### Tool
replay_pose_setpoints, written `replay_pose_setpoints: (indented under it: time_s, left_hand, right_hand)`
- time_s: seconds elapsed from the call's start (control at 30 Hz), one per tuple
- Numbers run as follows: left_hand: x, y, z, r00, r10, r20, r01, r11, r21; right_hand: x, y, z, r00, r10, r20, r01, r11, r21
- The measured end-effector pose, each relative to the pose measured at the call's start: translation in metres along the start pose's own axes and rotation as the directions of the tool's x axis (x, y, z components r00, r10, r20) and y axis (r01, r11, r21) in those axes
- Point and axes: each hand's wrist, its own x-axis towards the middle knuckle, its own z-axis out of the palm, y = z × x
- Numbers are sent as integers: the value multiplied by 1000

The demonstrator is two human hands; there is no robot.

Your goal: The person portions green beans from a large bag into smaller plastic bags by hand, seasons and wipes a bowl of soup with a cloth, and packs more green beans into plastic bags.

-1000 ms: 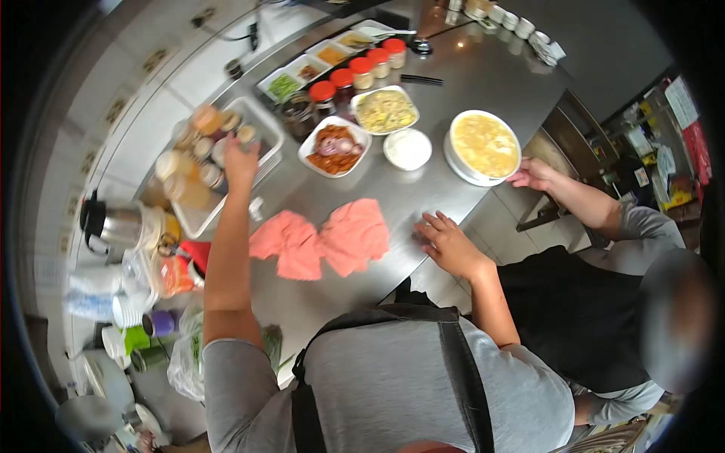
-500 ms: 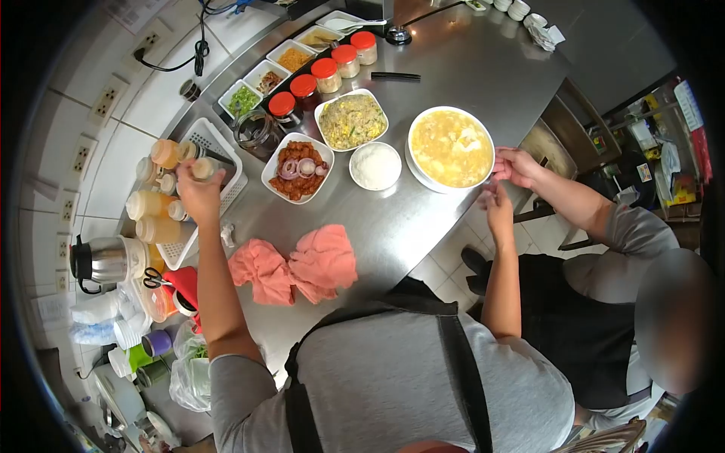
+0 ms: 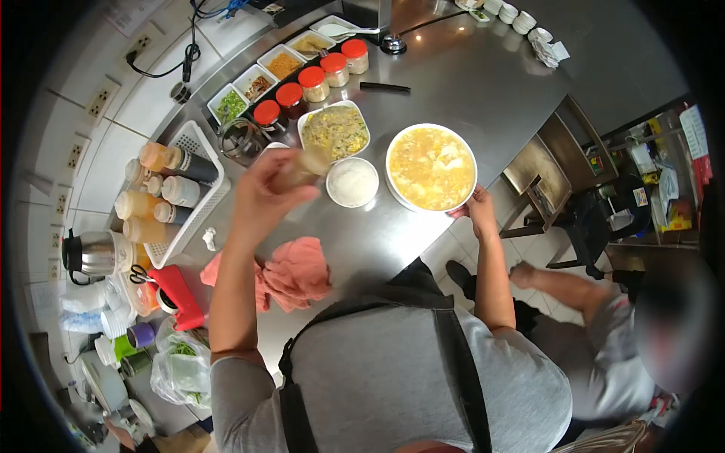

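My left hand (image 3: 276, 189) is raised over the steel counter with its fingers round a small shaker jar (image 3: 306, 164), blurred by motion. Behind it, a white bowl of meat is almost wholly hidden. My right hand (image 3: 477, 208) grips the rim of a large white bowl of yellow egg soup (image 3: 432, 167) at the counter's right edge. Between the two hands stands a small bowl of white rice (image 3: 352, 183). A square dish of fried rice (image 3: 334, 130) sits just behind it. Pink cloths (image 3: 296, 273) lie below my left hand.
A white basket (image 3: 198, 215) of bottles stands at the left, near a steel jug (image 3: 91, 253). Red-lidded jars (image 3: 313, 83) and topping trays line the back. Black chopsticks (image 3: 385, 87) lie beyond the bowls. Another person's forearm (image 3: 559, 285) is at the right.
My left hand has lifted the jar from the basket and moved right, over the counter. My right hand has reached the soup bowl's rim. The other person's hand has left the bowl and dropped lower.
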Motion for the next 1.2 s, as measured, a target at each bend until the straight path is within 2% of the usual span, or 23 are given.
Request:
replay_pose_setpoints:
  time_s: [0.03, 0.07, 0.1, 0.13, 0.2, 0.23, 0.3, 0.43, 0.47, 0.6, 0.67, 0.7, 0.73, 0.77, 0.8, 0.87, 0.9, 0.97, 1.03, 1.1, 1.17, 1.2]
  left_hand:
    - [5, 6, 19, 1000, -15, -9, 15, 1000, 2]
    - [12, 13, 37, 999, -18, 45, 4, 959, 284]
    - [20, 19, 52, 994, -38, 98, -21, 840, 542]
    - [30, 25, 63, 995, -50, 88, -7, 837, 548]
    - [51, 34, 84, 962, -109, 248, -128, 625, 770]
    - [61, 36, 95, 964, -121, 238, -114, 621, 776]
    - [87, 41, 117, 933, -149, 327, -245, 400, 883]
    - [133, 31, 168, 919, -72, 388, -358, 260, 897]
    - [139, 36, 177, 904, 8, 427, -416, 244, 876]
    - [135, 58, 211, 901, 7, 434, -419, 269, 867]
    - [119, 92, 213, 831, -205, 517, -380, 469, 797]
    - [109, 96, 214, 834, -212, 510, -373, 466, 803]
    - [98, 98, 210, 812, -287, 508, -389, 383, 838]
    - [92, 99, 204, 788, -360, 500, -410, 298, 862]
    - [91, 100, 199, 788, -366, 495, -405, 296, 865]
    - [89, 103, 187, 794, -471, 385, -391, 91, 916]
    - [93, 98, 182, 794, -478, 375, -381, 89, 920]
    - [110, 80, 171, 826, -390, 406, -410, 79, 909]
    - [125, 85, 180, 837, -382, 392, -395, 75, 916]
    - [129, 77, 191, 887, -206, 413, -408, 65, 910]
    - [121, 77, 197, 874, -262, 409, -401, 83, 912]
    - [112, 85, 198, 829, -293, 477, -450, 157, 879]
  right_hand:
    - [6, 1, -8, 998, 20, 65, -21, 1000, 14]
    - [10, 0, -17, 992, 59, 113, -62, 998, 19]
    - [15, -2, -26, 990, 65, 126, -68, 998, 18]
    - [19, -5, -35, 986, 59, 156, -52, 997, -49]
    - [22, -14, -55, 977, 66, 204, -42, 992, -120]
    - [22, -21, -65, 988, 23, 156, 4, 985, -171]
    - [31, -28, -88, 993, -31, 113, 56, 974, -221]
    - [50, -33, -139, 989, -76, 129, 104, 967, -232]
    - [55, -33, -150, 989, -92, 115, 117, 966, -230]
    - [74, -32, -173, 993, -77, 88, 97, 963, -253]
    - [80, -32, -178, 992, -82, 95, 105, 959, -264]
    - [82, -31, -178, 990, -95, 106, 126, 932, -340]
    - [84, -31, -178, 987, -107, 116, 146, 899, -413]
    - [87, -31, -178, 987, -105, 123, 147, 900, -410]
    - [90, -32, -179, 989, -88, 120, 133, 890, -436]
    - [94, -32, -179, 989, -69, 128, 121, 879, -461]
    - [96, -32, -180, 988, -69, 139, 127, 874, -470]
    - [101, -33, -179, 984, -68, 163, 140, 866, -481]
    - [105, -36, -179, 977, -94, 192, 172, 880, -443]
    - [103, -47, -174, 974, -114, 196, 191, 880, -436]
    - [102, -50, -172, 972, -129, 198, 204, 882, -425]
    - [102, -49, -173, 973, -132, 189, 204, 876, -437]
